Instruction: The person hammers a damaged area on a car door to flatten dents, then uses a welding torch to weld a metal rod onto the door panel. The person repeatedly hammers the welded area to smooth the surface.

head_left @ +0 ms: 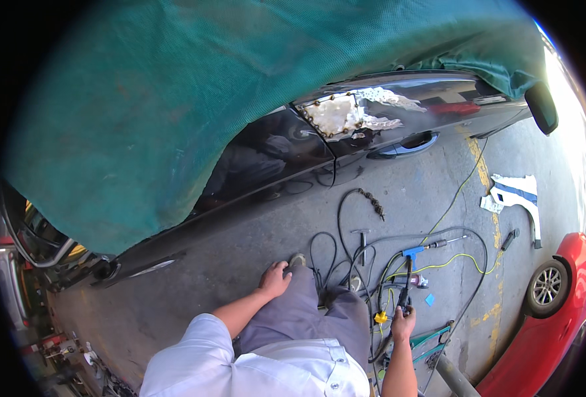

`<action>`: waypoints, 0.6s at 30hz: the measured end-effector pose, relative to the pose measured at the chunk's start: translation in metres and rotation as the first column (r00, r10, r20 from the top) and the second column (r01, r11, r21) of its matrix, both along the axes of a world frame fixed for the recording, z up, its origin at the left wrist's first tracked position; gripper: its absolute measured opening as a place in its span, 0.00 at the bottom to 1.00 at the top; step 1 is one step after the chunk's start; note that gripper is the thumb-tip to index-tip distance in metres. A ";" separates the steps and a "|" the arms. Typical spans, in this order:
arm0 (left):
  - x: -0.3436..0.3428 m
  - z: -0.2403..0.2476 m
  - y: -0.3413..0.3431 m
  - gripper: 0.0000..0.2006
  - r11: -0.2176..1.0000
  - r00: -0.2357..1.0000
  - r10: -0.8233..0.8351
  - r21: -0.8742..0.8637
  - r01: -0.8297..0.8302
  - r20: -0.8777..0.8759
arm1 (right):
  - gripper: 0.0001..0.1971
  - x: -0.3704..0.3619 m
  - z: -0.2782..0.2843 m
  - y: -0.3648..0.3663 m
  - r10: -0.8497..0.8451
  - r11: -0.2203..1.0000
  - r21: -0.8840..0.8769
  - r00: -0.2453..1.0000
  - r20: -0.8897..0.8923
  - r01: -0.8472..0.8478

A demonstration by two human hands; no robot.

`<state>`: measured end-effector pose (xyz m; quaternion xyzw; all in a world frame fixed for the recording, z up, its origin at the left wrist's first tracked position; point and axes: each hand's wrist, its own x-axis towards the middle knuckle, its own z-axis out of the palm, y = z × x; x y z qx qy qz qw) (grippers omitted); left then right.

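Observation:
My left hand (276, 279) rests on my left knee, its fingers laid over the grey trousers and holding nothing. Lower right, my right hand (404, 322) is closed around a dark long-handled tool (406, 291), whose exact kind I cannot make out. Just beyond it lies a blue pistol-shaped tool (412, 253) with a slim metal tip. Ahead is a dark car's side panel with a bare-metal patch (332, 116), edged with brown spots, beside the door handle (405, 145). Neither hand touches the car.
A green cover (140, 119) drapes the car. Black cables (343, 218) and a yellow-green hose (461, 257) tangle on the floor, around a T-handled tool (363, 245) and a yellow connector (380, 318). A white fender (519, 198) and a red car (571, 298) are at right.

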<state>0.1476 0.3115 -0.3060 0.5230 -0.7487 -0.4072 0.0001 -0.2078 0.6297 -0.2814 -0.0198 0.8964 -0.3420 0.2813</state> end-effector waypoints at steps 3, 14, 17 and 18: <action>-0.020 0.003 0.006 0.19 0.999 0.997 0.041 0.023 -0.040 -0.064 | 0.18 -0.010 0.008 -0.007 0.021 0.999 0.041 0.999 -0.045 -0.019; -0.198 0.107 0.092 0.26 0.867 0.702 -0.319 0.103 0.488 -0.637 | 0.17 -0.058 0.208 -0.099 -0.473 0.653 -0.598 0.867 0.156 0.464; -0.230 0.132 0.096 0.32 0.835 0.529 -0.487 -0.192 0.516 -0.695 | 0.18 -0.086 0.273 -0.108 -0.324 0.225 -0.807 0.823 0.466 0.546; -0.238 0.138 0.092 0.31 0.801 0.540 -0.290 0.107 0.588 -0.790 | 0.18 -0.091 0.288 -0.107 -0.294 0.112 -0.828 0.815 0.500 0.549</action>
